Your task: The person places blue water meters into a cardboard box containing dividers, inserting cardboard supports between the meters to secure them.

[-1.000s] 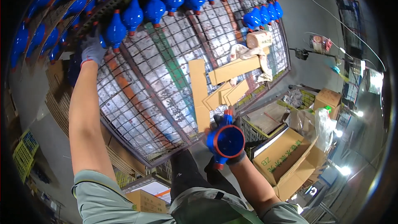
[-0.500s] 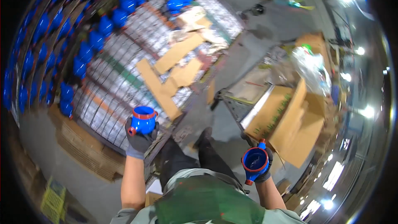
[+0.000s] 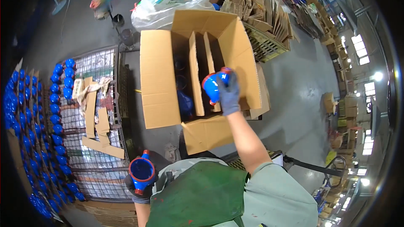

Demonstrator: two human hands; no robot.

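In my gloved right hand (image 3: 230,96) is a blue water meter body (image 3: 212,87) with red ends, tilted over the open cardboard box (image 3: 158,80). It hangs above the compartments to the right of the nearer-left cardboard divider (image 3: 194,75). Inside the left compartment, dark in shadow, lie several blue meter bodies (image 3: 184,103). My gloved left hand (image 3: 141,195) is low at my left side, wrapped round a second water meter body (image 3: 142,170). Its round, red-rimmed opening faces up. The fingers beneath it are partly hidden.
A wire-mesh platform (image 3: 90,168) at left carries rows of blue meter bodies (image 3: 57,120) and cardboard scraps (image 3: 90,113). Behind the box lie a clear plastic bag (image 3: 168,6) and a crate (image 3: 265,42) of flattened cardboard. A box flap (image 3: 206,136) sticks out toward me.
My view has turned right, toward the box. My right hand has moved from my right side out over the box with its meter body; my left hand still holds the other one.
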